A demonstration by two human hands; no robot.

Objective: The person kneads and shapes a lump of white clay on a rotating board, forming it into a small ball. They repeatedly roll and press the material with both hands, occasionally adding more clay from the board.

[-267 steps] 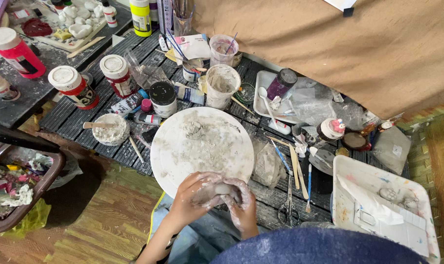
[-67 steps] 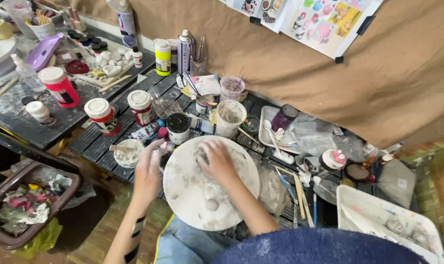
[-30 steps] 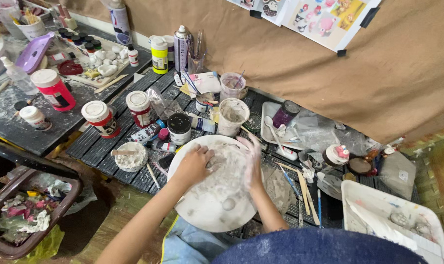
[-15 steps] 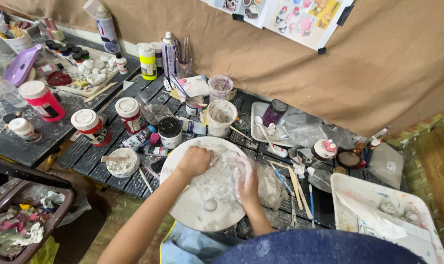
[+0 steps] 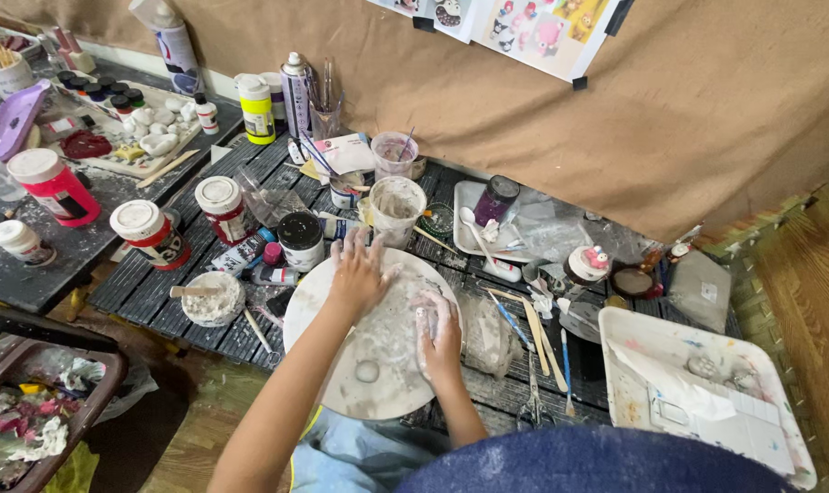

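A round white board [image 5: 341, 315], smeared with grey-white clay, lies on the dark slatted table in front of me. My left hand [image 5: 359, 274] lies flat on its upper part with the fingers spread towards the jars. Coated in white clay, my right hand [image 5: 439, 329] rests palm down on the board's right side, fingers loosely curved, nothing visibly gripped. A small flat clay disc [image 5: 367, 371] sits on the board near its lower edge, apart from both hands.
Red-labelled paint jars [image 5: 149, 233], a black jar [image 5: 300, 239] and a plastic cup [image 5: 398, 205] crowd the board's far side. A small bowl of white paste [image 5: 211, 299] stands to the left. Brushes and sticks [image 5: 535, 330] and a white tray [image 5: 633, 383] lie to the right, a scrap basket [image 5: 31, 420] at lower left.
Both hands have kept sliding over the board. My left hand moved from the board's left part to its top, and my right hand slid down along the right side.
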